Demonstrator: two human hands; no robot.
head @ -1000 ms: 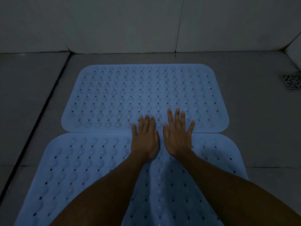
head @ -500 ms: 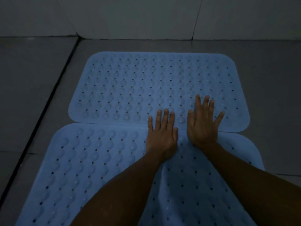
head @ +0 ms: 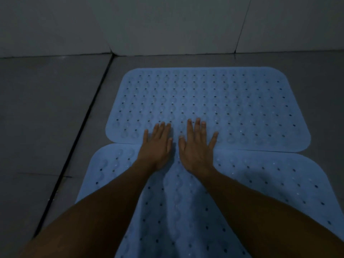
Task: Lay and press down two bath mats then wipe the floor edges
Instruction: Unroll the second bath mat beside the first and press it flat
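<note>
Blue rubber bath mats lie end to end on the grey tiled floor (head: 46, 112), the far mat (head: 214, 101) near the wall, the near mat (head: 260, 179) below it. Both hands, left hand (head: 157, 146) and right hand (head: 197, 148), lie flat with fingers straight, grasping nothing, across the seam. Compared with a second ago they have slid toward the mats' left edge, so pressing seems underway and wiping not yet begun.

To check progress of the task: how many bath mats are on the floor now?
2. The far mat lies nearer the wall. The near mat lies closer to the person, partly under the arms. The left hand and right hand press flat across their meeting edges.
</note>
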